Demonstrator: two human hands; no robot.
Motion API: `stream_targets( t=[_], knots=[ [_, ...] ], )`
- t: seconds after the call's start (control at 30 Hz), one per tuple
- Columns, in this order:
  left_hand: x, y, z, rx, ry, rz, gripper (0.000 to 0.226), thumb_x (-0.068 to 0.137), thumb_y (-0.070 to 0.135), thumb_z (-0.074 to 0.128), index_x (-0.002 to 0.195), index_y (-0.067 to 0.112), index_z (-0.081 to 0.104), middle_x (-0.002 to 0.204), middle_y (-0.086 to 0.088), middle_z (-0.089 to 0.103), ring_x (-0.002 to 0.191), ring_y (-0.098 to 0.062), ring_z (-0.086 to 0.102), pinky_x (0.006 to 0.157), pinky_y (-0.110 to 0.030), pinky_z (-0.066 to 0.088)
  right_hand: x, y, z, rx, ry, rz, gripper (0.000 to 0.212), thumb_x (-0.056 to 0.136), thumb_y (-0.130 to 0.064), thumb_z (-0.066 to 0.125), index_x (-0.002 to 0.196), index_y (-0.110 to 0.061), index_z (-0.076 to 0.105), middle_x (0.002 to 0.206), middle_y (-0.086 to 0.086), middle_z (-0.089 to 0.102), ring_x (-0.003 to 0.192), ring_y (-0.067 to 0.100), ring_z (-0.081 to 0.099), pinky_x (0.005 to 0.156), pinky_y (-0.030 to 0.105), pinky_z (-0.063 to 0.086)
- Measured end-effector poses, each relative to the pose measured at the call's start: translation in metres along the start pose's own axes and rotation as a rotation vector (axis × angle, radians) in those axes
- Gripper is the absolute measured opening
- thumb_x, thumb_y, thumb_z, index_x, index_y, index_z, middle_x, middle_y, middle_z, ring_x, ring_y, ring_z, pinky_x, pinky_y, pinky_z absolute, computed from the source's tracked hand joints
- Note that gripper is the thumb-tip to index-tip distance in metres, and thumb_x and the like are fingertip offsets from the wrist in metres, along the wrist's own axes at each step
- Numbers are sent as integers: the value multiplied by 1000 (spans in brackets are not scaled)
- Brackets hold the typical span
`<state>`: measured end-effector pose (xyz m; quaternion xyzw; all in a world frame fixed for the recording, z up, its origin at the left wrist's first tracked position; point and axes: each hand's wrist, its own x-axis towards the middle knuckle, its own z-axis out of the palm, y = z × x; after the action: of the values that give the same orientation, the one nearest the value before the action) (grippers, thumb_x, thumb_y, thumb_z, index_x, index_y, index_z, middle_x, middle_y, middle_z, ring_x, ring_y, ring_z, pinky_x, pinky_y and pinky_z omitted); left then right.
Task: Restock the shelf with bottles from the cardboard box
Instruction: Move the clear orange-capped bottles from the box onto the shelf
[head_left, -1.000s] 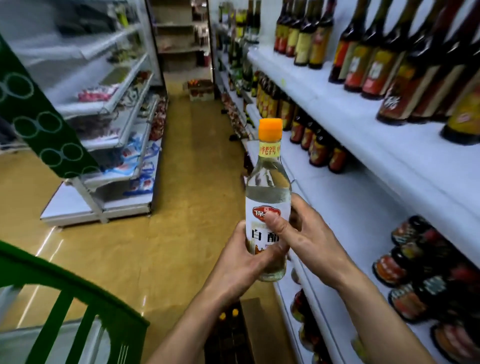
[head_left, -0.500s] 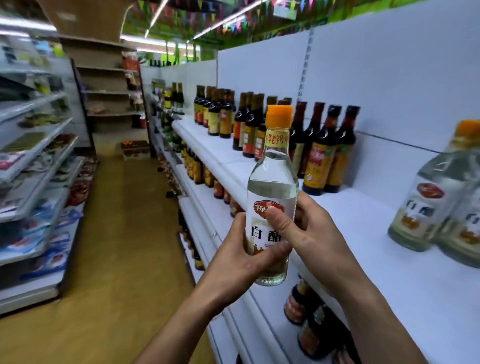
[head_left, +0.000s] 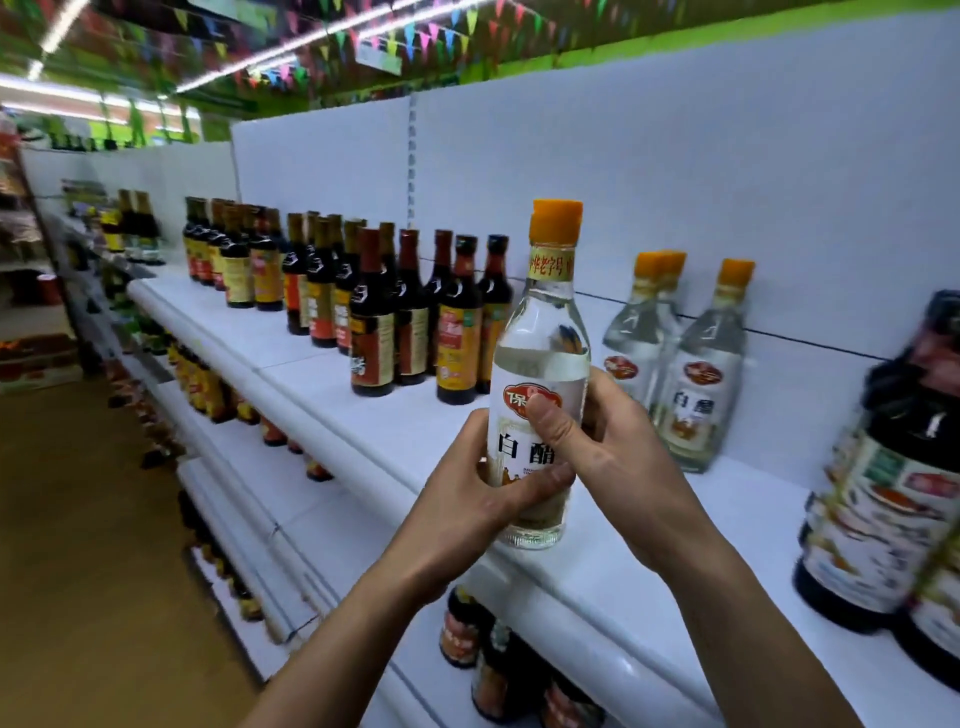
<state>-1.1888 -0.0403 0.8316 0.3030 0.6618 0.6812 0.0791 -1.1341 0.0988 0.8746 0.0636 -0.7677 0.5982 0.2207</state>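
while both hands keep it upright, one clear bottle (head_left: 540, 374) with an orange cap and white label hangs over the front edge of the shelf (head_left: 322, 415); whether its base touches the board cannot be told.

- left hand (head_left: 467, 499): one. fingers wrapped round the lower body of the clear bottle from the left, thumb lying across the bottom of the label.
- right hand (head_left: 618, 457): one. thumb pressed flat on the label's front, other fingers curled behind the glass.
- matching bottles (head_left: 696, 374): three orange caps counted, standing upright toward the back edge of the shelf, just right of the held one, two of them overlapping.
- dark bottles (head_left: 415, 317): at least five in the near cluster, left of the held bottle, upright, packed together. further clusters run toward the far end of the shelf; too blurred to count.
- big dark jugs (head_left: 893, 467): at least two at the right end of the shelf, blurred.
- lower shelves (head_left: 291, 519): rows of dark bottles, mostly hidden under the shelf fronts, count not possible.
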Motion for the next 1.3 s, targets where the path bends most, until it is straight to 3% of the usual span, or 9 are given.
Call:
stream_targets(
  t=[0.13,0.27,0.4,0.5,0.73,0.83,0.93,1.17,1.3],
  knots=[
    [28,-2,18,-16,-100,8,58,70,45,81,122,32,60,110,6,78,103,-13,75,92,-34,60,2,-2,-22,-36,113,5,47,79,-50,68,121,-28,64,109,-6,78,102,10,75,90,40,62],
    [55,-11,36,-31,-220,-31,53,77,38,84,124,32,60,112,4,78,106,-17,74,93,-38,61,4,4,-39,-81,239,24,44,82,-47,70,120,-27,65,110,-5,78,102,11,75,92,43,61],
    [75,-22,51,-60,-334,-41,45,89,19,77,127,33,60,111,11,78,96,-2,74,75,-19,59,4,17,-51,-163,329,56,45,84,-55,72,124,-37,63,117,-11,76,110,8,72,100,45,56],
    [86,-30,60,-61,-410,-45,46,90,14,76,129,32,59,113,11,77,98,-1,73,78,-17,58,4,23,-57,-212,388,77,45,85,-53,69,126,-35,62,115,-16,75,107,1,71,100,39,56],
    [111,-48,73,-75,-492,-69,53,86,14,81,131,28,59,120,2,76,113,-18,73,103,-47,56,6,43,-66,-250,483,137,50,82,-55,68,125,-31,63,113,-12,77,105,4,73,93,36,60],
    [118,-56,78,-104,-494,-71,52,83,13,83,128,23,61,117,-1,77,110,-21,74,102,-50,57,7,50,-68,-248,510,143,50,82,-52,68,127,-30,62,114,-10,77,105,6,73,85,28,60],
    [122,-59,81,-101,-502,-56,57,75,25,85,127,28,60,117,2,77,110,-19,74,101,-50,57,8,53,-70,-237,529,153,50,83,-50,68,128,-28,61,113,-7,77,103,6,74,80,24,60],
    [131,-64,81,65,-492,-28,67,61,38,79,124,40,56,115,17,74,107,-6,72,96,-42,60,12,70,-73,-298,523,304,53,85,-38,80,129,-32,52,118,-6,75,103,8,74,91,37,62],
    [140,-64,74,213,-554,2,72,61,29,83,125,40,50,118,16,71,111,-8,69,97,-42,59,12,81,-73,-289,521,382,79,64,-60,86,131,-36,52,120,-11,74,110,10,72,98,41,59]
  ],
)
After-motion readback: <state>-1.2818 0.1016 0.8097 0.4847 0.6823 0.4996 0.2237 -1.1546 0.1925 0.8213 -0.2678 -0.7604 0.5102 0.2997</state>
